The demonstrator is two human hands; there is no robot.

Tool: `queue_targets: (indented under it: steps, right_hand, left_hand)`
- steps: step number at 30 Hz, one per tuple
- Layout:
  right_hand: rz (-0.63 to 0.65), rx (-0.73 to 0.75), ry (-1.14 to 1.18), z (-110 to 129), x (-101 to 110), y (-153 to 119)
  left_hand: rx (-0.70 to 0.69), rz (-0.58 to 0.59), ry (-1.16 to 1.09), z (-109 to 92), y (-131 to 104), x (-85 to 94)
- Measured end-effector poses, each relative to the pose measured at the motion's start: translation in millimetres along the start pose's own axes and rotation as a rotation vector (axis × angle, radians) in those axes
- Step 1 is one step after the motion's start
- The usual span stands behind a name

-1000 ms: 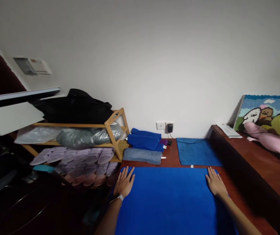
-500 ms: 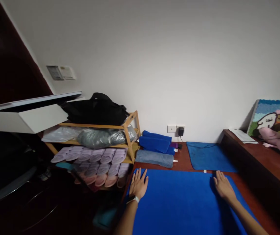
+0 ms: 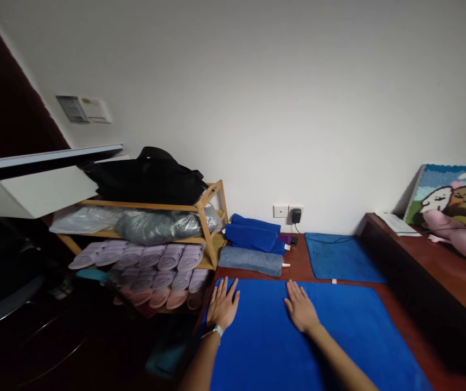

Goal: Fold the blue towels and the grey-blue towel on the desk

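A large blue towel (image 3: 265, 336) lies spread flat on the reddish-brown table (image 3: 298, 266), running out of the bottom of the view. My left hand (image 3: 223, 305) rests open on its far left corner, fingers stretched forward, a watch on the wrist. Near the middle of the far edge, my right hand (image 3: 301, 308) lies palm down on the same towel with fingers extended. Just beyond the left hand is a rolled grey-blue towel (image 3: 251, 261), and behind that roll sit folded blue towels (image 3: 253, 234).
A smaller blue cloth (image 3: 340, 258) lies at the back right, a charger cable across it. Left stands a wooden rack (image 3: 208, 217) with slippers (image 3: 171, 255) and a black bag (image 3: 151, 176). On the right, a raised ledge (image 3: 432, 260) holds a pink plush toy (image 3: 456, 233).
My right hand has slid left across the towel, from near its right corner to the middle of the far edge. The left hand stays at the left corner. The view has shifted slightly.
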State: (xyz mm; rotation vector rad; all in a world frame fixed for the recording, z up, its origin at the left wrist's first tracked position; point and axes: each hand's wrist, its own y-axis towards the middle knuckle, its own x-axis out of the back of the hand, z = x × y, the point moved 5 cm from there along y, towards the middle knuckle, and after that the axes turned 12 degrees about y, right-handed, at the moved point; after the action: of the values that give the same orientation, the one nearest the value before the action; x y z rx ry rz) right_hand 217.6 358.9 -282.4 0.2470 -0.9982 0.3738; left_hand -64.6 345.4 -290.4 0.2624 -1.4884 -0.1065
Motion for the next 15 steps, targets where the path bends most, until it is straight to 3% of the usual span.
queue_targets:
  steps: [6,8,11,15]
  right_hand:
    - [-0.152,-0.407,-0.092,-195,89,-90]
    - [-0.179,-0.491,-0.096,-241,117,-115]
    - [-0.199,-0.522,-0.082,-276,137,-133]
    - [-0.238,-0.5,-0.057,-287,138,-133]
  left_hand:
    - [0.001,0.006,0.014,2,3,-0.4]
    - [0.001,0.012,0.017,2,3,-2.2]
    - [0.005,0.016,0.015,3,4,-3.7]
    - [0.002,0.072,0.008,3,10,-1.1]
